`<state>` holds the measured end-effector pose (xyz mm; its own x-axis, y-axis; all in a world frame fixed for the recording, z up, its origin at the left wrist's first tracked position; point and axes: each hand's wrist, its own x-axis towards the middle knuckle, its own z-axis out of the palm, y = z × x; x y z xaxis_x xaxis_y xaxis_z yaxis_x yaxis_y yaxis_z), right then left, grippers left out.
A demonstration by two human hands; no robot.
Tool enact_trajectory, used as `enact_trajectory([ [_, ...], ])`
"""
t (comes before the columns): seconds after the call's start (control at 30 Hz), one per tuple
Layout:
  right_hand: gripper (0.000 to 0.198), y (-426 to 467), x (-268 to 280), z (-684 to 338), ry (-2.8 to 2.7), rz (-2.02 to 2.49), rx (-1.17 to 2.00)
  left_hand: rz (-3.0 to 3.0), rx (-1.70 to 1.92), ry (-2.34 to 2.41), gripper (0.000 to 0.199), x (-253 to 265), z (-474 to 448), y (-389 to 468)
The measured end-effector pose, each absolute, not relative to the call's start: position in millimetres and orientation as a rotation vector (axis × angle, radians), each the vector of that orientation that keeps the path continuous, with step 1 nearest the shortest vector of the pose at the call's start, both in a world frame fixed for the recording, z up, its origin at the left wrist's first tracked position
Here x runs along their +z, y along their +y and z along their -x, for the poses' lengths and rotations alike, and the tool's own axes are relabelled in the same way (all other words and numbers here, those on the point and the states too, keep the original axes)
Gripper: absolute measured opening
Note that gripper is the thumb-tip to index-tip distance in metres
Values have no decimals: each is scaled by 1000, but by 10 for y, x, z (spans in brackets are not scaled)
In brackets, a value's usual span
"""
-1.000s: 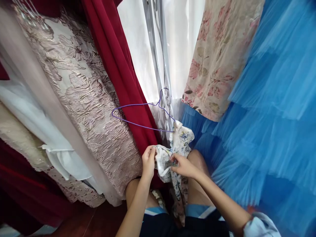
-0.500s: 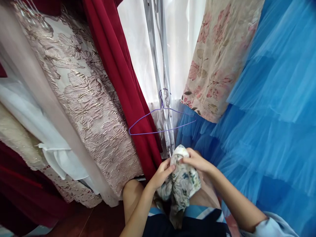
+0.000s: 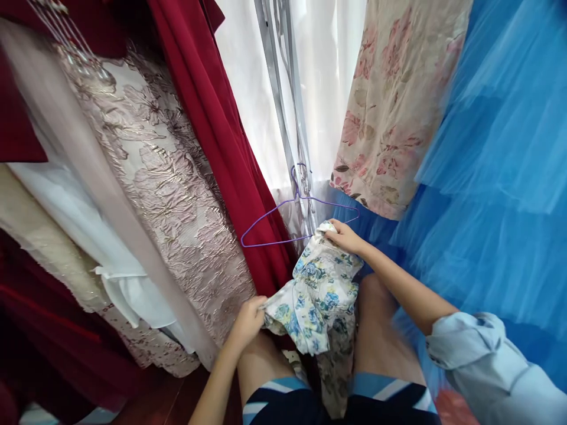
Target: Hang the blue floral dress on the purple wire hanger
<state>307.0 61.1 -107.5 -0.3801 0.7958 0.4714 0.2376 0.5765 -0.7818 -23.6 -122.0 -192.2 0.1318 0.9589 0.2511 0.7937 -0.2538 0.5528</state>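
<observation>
A white garment with blue and yellow flowers is stretched between my two hands, above and between my bare knees. My left hand pinches its left edge, low down. Higher up on the right, my right hand grips its upper edge, with the fingers closed on the cloth. The lower part of the garment hangs in shadow between my legs, so its full shape cannot be made out. Just beyond it a purple wire hanger hangs bare, its right lower bar partly behind the garment and my right hand.
Grey metal strips run down before a white curtain. On the left hang a dark red garment and a pink brocade dress. A floral beige dress and a blue tulle dress hang on the right.
The garment was bunched up with both hands close together; now it is spread out. My left hand has moved left and slightly down, my right hand up toward the hanger.
</observation>
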Motion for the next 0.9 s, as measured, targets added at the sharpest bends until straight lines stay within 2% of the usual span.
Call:
enact_trajectory([
  [0.1, 16, 578, -1165, -3054, -1993, 879, 799, -2352, 795, 1833, 29, -1503, 654, -1216],
  [0.23, 14, 387, -1142, -3074, -1992, 889, 786, -2487, 948, 2025, 38, -858, 947, -1065],
  [0.37, 21, 264, -1048, -3073, -1981, 920, 810, -2462, 972, 2172, 39, -392, 956, -730],
  [0.5, 21, 205, -1041, -3112, -1969, 888, 819, -2374, 951, 2148, 39, -204, 841, -456],
  [0.73, 16, 44, -1091, -3035, -1995, 876, 735, -2411, 1456, 1877, 23, 76, 95, -339],
  [0.9, 16, -56, -1121, -2980, -1980, 811, 721, -2308, 1580, 1892, 27, 112, -57, -110],
])
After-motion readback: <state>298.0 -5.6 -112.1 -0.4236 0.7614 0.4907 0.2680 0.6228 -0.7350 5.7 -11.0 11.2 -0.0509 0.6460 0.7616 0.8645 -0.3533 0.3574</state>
